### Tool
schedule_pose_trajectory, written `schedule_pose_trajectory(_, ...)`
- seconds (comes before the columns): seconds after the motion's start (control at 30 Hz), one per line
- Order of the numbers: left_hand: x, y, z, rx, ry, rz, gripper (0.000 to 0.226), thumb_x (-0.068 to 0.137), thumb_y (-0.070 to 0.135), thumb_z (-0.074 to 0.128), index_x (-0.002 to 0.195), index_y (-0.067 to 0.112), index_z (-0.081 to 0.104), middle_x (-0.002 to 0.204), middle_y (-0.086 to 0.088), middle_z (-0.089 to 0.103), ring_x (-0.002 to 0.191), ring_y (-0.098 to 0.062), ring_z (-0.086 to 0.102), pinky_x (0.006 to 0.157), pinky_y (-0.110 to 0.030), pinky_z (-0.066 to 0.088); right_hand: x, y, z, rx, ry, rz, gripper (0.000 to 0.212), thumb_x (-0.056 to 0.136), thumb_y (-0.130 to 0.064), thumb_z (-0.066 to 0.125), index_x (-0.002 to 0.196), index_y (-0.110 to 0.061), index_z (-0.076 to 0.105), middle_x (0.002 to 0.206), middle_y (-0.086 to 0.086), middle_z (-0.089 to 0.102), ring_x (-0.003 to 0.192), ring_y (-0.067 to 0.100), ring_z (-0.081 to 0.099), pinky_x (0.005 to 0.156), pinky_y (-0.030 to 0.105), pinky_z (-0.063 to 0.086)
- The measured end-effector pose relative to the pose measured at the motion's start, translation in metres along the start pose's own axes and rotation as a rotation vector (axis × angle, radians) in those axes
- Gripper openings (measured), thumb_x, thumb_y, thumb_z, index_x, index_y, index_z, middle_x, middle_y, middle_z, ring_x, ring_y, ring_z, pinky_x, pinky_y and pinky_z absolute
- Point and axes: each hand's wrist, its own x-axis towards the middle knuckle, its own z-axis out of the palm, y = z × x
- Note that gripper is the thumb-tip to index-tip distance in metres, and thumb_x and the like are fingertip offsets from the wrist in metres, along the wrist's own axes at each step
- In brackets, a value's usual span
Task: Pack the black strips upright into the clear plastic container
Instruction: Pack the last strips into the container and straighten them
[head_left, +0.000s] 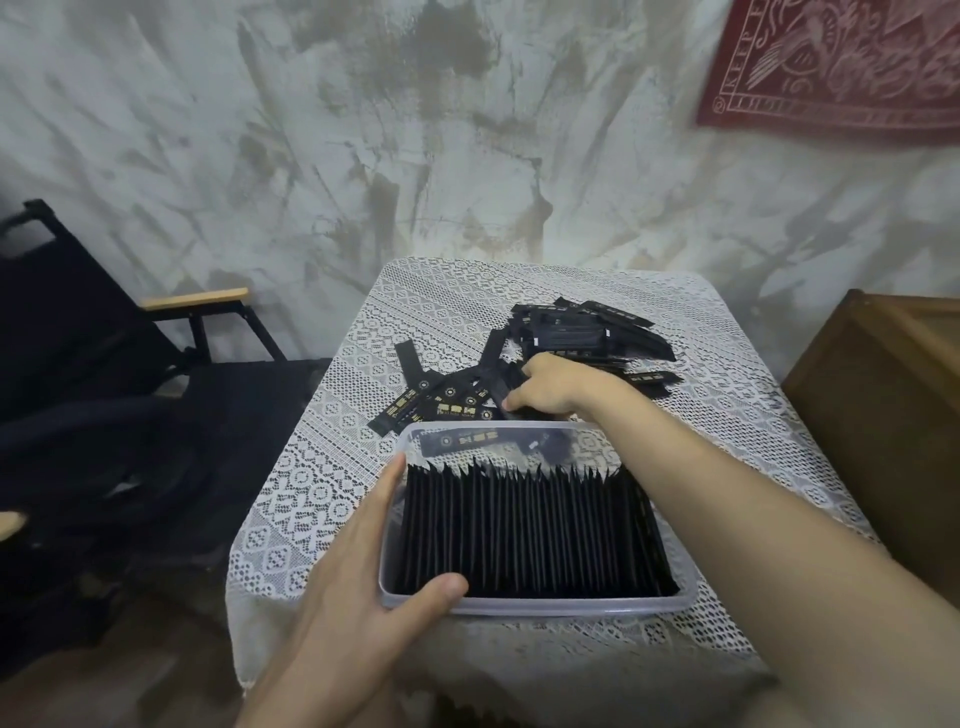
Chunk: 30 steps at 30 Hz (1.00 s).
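The clear plastic container (545, 607) stands at the near edge of the table, filled with a dense row of black strips (530, 525) standing upright; one strip lies flat at its far end. My left hand (358, 561) holds the container's left near corner, fingers along the left wall and thumb over the front rim. Loose black strips (582, 332) with gold print lie in a heap behind the container. My right hand (550, 387) reaches over the container into that heap and its curled fingers pinch some strips at the heap's near side.
A white lace cloth (332, 467) covers the small table. A black folding chair (104, 364) with a wooden armrest stands left of it. A brown wooden cabinet (883, 395) is at the right. A grey wall with a red cloth (831, 67) rises behind.
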Motion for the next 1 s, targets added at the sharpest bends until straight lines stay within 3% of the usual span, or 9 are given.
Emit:
schedule_pose_trajectory(0.07,0.0,0.001,0.0,-0.003,0.001,0.002,0.103,0.064,0.093,0.059,0.152,0.064,0.016,0.154,0.039,0.033,0.143,0.008,0.033,0.118,-0.049,0.037,-0.002,-0.002,-0.005,0.095,0.096,-0.053,0.043,0.098,-0.025,0.067,0.133,-0.003,0.057,0.126,0.011,0.064,0.108,0.028,0.063,0.088,0.031,0.049)
schedule_pose_trajectory(0.13,0.0,0.0,0.001,-0.011,0.001,0.007,0.102,0.065,0.093,0.059,0.152,0.064,0.016,0.155,0.039,0.032,0.144,0.009,0.032,0.118,-0.049,0.036,-0.012,-0.01,-0.015,0.217,0.238,-0.14,0.03,0.1,-0.026,0.063,0.125,-0.009,0.063,0.123,0.009,0.069,0.11,0.028,0.066,0.1,0.04,0.05)
schedule_pose_trajectory(0.23,-0.001,-0.001,0.001,-0.01,0.0,0.01,0.102,0.065,0.093,0.059,0.152,0.064,0.016,0.155,0.038,0.031,0.144,0.009,0.031,0.119,-0.049,0.035,-0.041,-0.026,-0.031,0.393,0.314,-0.255,0.017,0.098,-0.024,0.066,0.108,-0.011,0.069,0.103,0.009,0.076,0.097,0.029,0.073,0.095,0.051,0.056)
schedule_pose_trajectory(0.33,-0.001,0.0,0.001,-0.012,0.008,0.007,0.103,0.064,0.094,0.059,0.152,0.064,0.016,0.156,0.036,0.033,0.144,0.009,0.031,0.119,-0.05,0.035,-0.084,-0.039,-0.029,0.508,0.181,-0.365,0.01,0.097,-0.017,0.067,0.102,-0.009,0.07,0.098,0.01,0.078,0.091,0.027,0.076,0.092,0.049,0.058)
schedule_pose_trajectory(0.47,-0.001,-0.001,0.001,0.027,0.028,0.009,0.102,0.064,0.094,0.058,0.152,0.064,0.015,0.157,0.032,0.034,0.144,0.009,0.032,0.118,-0.046,0.036,-0.119,-0.041,0.018,0.275,0.028,-0.379,0.014,0.094,-0.024,0.07,0.103,-0.014,0.07,0.097,0.003,0.078,0.092,0.022,0.074,0.09,0.043,0.057)
schedule_pose_trajectory(0.6,0.0,-0.002,0.001,0.063,0.02,0.006,0.103,0.065,0.091,0.058,0.152,0.066,0.009,0.157,0.033,0.03,0.144,0.008,0.032,0.118,-0.043,0.036,-0.123,-0.039,0.052,0.012,0.108,-0.287,0.022,0.091,-0.038,0.064,0.106,-0.021,0.065,0.099,0.001,0.072,0.093,0.026,0.068,0.086,0.041,0.056)
schedule_pose_trajectory(0.73,-0.001,-0.005,0.001,0.066,0.018,0.015,0.106,0.062,0.097,0.054,0.152,0.066,0.008,0.156,0.034,0.031,0.144,0.008,0.032,0.118,-0.041,0.035,-0.125,-0.041,0.069,-0.057,0.091,-0.254,0.029,0.092,-0.044,0.061,0.104,-0.018,0.059,0.096,0.007,0.071,0.086,0.033,0.069,0.08,0.044,0.057)
schedule_pose_trajectory(0.87,-0.001,-0.005,0.001,0.062,0.031,0.035,0.103,0.065,0.085,0.062,0.15,0.068,0.007,0.151,0.043,0.029,0.141,0.015,0.029,0.116,-0.032,0.033,-0.127,-0.036,0.07,0.041,0.061,-0.236,0.036,0.092,-0.053,0.062,0.11,-0.022,0.059,0.097,0.001,0.071,0.074,0.024,0.074,0.079,0.044,0.058)
schedule_pose_trajectory(1.0,-0.001,-0.004,0.001,0.033,0.03,0.045,0.104,0.064,0.095,0.057,0.152,0.065,0.01,0.157,0.035,0.03,0.144,0.008,0.032,0.119,-0.041,0.035,-0.124,-0.027,0.07,0.1,0.004,-0.24,0.031,0.089,-0.051,0.068,0.101,-0.023,0.064,0.088,0.0,0.074,0.071,0.023,0.071,0.08,0.049,0.06)
